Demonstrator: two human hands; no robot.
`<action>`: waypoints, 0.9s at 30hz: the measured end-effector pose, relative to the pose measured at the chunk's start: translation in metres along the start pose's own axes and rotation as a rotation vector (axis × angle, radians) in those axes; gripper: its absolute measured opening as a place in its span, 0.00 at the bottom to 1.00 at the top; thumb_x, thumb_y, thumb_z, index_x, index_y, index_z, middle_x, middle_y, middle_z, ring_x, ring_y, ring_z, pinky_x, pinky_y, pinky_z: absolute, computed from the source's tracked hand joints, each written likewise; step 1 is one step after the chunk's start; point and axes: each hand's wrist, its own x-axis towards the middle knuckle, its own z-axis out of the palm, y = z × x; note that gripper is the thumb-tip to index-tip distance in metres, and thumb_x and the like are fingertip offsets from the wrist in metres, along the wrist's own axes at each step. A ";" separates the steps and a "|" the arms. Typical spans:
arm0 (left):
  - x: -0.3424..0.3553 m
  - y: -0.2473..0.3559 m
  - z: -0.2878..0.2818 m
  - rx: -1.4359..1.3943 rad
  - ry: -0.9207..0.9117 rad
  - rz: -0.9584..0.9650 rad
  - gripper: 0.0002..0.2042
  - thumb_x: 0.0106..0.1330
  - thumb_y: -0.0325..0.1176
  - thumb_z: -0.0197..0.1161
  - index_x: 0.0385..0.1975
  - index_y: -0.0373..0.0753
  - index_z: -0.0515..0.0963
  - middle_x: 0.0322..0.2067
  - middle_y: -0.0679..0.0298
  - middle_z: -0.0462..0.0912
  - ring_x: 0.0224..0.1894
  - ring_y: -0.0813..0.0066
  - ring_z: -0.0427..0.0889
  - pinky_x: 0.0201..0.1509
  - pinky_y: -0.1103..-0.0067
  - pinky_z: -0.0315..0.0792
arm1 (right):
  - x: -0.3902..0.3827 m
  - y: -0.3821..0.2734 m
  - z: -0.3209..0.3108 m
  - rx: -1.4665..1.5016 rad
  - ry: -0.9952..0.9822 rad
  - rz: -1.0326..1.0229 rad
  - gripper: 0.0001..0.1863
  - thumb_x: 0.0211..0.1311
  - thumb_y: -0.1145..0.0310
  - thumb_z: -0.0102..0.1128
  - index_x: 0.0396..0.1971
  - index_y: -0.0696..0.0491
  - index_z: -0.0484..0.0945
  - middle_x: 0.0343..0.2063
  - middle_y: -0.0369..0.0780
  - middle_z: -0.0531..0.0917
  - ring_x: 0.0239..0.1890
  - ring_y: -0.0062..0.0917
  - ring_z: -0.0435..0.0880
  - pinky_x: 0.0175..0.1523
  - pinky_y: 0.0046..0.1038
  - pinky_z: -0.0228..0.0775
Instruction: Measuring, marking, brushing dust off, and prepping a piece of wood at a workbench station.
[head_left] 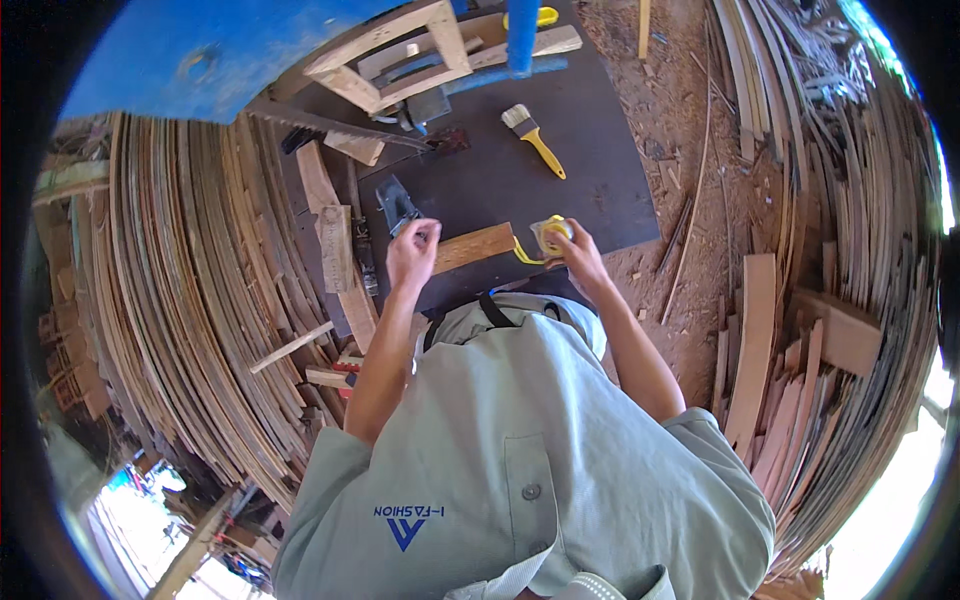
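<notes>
A short wooden board (473, 248) lies near the table's front edge, between my two hands. My right hand (584, 258) is closed round a tape measure (551, 235) with a yellow and pale case, just past the board's right end. A bit of yellow blade (524, 253) curves between the case and that end. At the board's left end, my left hand (410, 258) has its fingers curled together; whatever they hold, if anything, is hidden. Just beyond those fingers rests a dark metal tool (394, 200), perhaps a hand plane.
A yellow-handled paintbrush (543, 150) lies on the dark table (600, 180). Farther back are a handsaw (340, 126), a wooden frame (460, 45) and a blue post (521, 40). Wood offcuts (337, 248) line the left edge. Stacked strips (190, 280) stand left, with more timber (752, 340) right.
</notes>
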 end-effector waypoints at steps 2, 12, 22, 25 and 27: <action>-0.015 -0.039 -0.015 0.015 0.136 0.004 0.10 0.70 0.40 0.68 0.40 0.41 0.87 0.35 0.61 0.90 0.31 0.70 0.88 0.38 0.74 0.80 | 0.007 -0.008 -0.005 -0.138 -0.028 -0.013 0.21 0.69 0.61 0.63 0.55 0.60 0.77 0.42 0.44 0.86 0.38 0.26 0.88 0.35 0.27 0.85; -0.039 -0.046 -0.022 0.174 -0.027 -0.383 0.27 0.72 0.53 0.61 0.65 0.44 0.73 0.48 0.50 0.89 0.55 0.53 0.86 0.57 0.65 0.77 | 0.022 -0.040 0.044 -0.424 -0.315 0.051 0.25 0.68 0.56 0.65 0.56 0.59 0.77 0.42 0.44 0.85 0.41 0.27 0.87 0.38 0.28 0.86; -0.064 -0.046 -0.015 -0.109 -0.003 -0.149 0.20 0.73 0.41 0.64 0.59 0.38 0.77 0.54 0.49 0.86 0.51 0.57 0.89 0.55 0.67 0.80 | 0.010 -0.036 0.024 -0.551 -0.372 0.055 0.27 0.66 0.57 0.65 0.56 0.62 0.75 0.43 0.44 0.85 0.43 0.27 0.86 0.43 0.28 0.82; -0.057 -0.017 -0.034 -0.089 -0.052 -0.106 0.19 0.73 0.38 0.65 0.60 0.37 0.77 0.53 0.50 0.87 0.48 0.59 0.89 0.53 0.71 0.81 | -0.014 -0.054 0.034 -0.749 -0.300 -0.138 0.27 0.61 0.61 0.69 0.57 0.57 0.77 0.45 0.47 0.86 0.47 0.35 0.87 0.52 0.34 0.79; -0.058 -0.007 -0.032 -0.109 -0.107 -0.102 0.19 0.73 0.37 0.65 0.60 0.37 0.77 0.52 0.51 0.87 0.46 0.62 0.90 0.52 0.73 0.81 | -0.036 -0.072 0.052 -0.749 -0.351 -0.298 0.26 0.56 0.65 0.72 0.56 0.52 0.79 0.49 0.50 0.86 0.53 0.45 0.85 0.59 0.40 0.76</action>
